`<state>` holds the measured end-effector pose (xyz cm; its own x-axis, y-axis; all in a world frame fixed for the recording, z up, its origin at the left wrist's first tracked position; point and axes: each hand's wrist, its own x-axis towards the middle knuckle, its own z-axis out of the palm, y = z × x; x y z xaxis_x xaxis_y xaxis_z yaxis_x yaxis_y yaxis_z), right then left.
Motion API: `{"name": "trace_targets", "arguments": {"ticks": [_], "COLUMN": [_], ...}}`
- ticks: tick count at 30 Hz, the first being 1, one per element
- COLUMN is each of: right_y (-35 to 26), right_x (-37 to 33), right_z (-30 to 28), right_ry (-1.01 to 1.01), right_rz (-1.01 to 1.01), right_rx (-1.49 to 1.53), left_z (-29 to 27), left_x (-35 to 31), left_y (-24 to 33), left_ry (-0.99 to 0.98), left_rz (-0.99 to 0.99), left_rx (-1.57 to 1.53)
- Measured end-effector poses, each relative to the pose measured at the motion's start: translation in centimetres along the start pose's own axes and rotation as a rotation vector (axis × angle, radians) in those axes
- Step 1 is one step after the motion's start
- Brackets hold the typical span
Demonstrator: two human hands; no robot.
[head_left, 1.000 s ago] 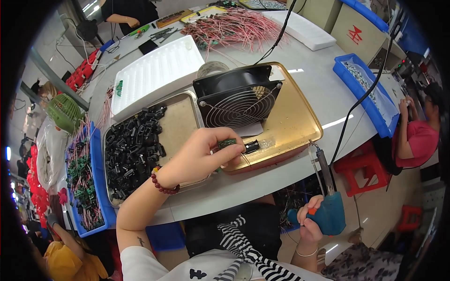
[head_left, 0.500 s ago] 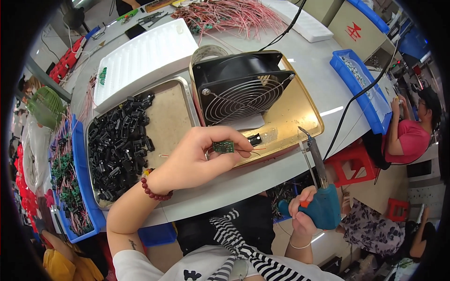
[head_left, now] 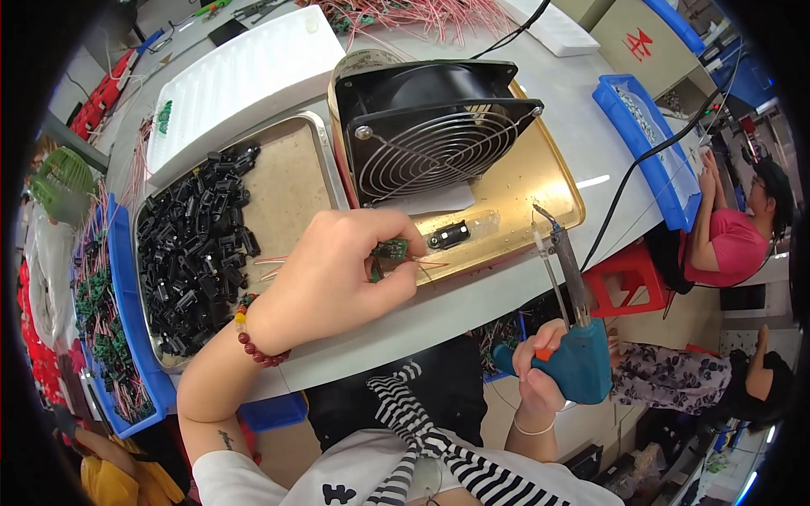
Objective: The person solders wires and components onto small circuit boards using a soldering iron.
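Note:
My left hand (head_left: 337, 261) pinches a small green circuit board (head_left: 391, 250) with thin red and dark wires, over the near edge of the gold tray (head_left: 553, 190). Just beyond those fingertips, a small black plastic housing (head_left: 449, 234) lies on the tray, apart from the board. Wrapped round the handle of a teal soldering gun (head_left: 582, 363), my right hand (head_left: 540, 367) holds it upright at the table's front edge. Its metal tip points up near the tray's right corner. My left fingers partly hide the board.
A black fan (head_left: 439, 143) with a wire guard stands on the gold tray. Left of it, a metal tray (head_left: 291, 160) holds a heap of black housings (head_left: 198, 236). A blue bin (head_left: 126, 316) contains wired boards. A black cable (head_left: 620, 202) crosses the table at right. White foam tray (head_left: 253, 76) behind.
My left hand has drawn slightly left with the board, and the black housing on the tray shows more fully. The right hand still holds the soldering gun, almost unmoved. The whole view has shifted a little.

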<state>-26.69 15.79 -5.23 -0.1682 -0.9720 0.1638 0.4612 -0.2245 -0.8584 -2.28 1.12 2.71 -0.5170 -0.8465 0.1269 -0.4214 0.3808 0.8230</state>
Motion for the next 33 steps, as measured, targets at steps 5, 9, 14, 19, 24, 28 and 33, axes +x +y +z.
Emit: {"name": "trace_targets", "arguments": {"ticks": [5,9,14,19,24,28,33], "right_y": [-0.02,-0.13,-0.21,0.02,0.15,-0.01,0.32], "right_x": [-0.09,-0.11,-0.14,-0.16,-0.26,-0.27,-0.32], "right_z": [-0.14,-0.17,-0.25,-0.28,-0.36,-0.20,-0.53], "right_ry": [0.013,0.018,0.024,0.005,0.006,0.014,-0.013], "right_rz": [-0.008,-0.010,-0.012,-0.023,-0.019,-0.011,-0.008], "right_rx": [-0.006,-0.004,-0.021,-0.017,-0.014,-0.003,-0.011], "left_z": [-0.13,-0.26,-0.64,-0.68,-0.77,-0.72,-0.22], "left_x": [0.14,0.09,0.20,0.12,0.07,0.17,0.22], "left_y": [-0.10,0.02,0.32,0.01,-0.10,-0.02,-0.20], "left_ry": [-0.053,-0.077,-0.120,-0.130,-0.142,-0.137,-0.082], "left_rz": [0.020,0.004,-0.013,-0.024,-0.007,0.011,0.054], "left_rx": [-0.020,-0.032,-0.039,-0.032,-0.061,-0.082,-0.033]}}
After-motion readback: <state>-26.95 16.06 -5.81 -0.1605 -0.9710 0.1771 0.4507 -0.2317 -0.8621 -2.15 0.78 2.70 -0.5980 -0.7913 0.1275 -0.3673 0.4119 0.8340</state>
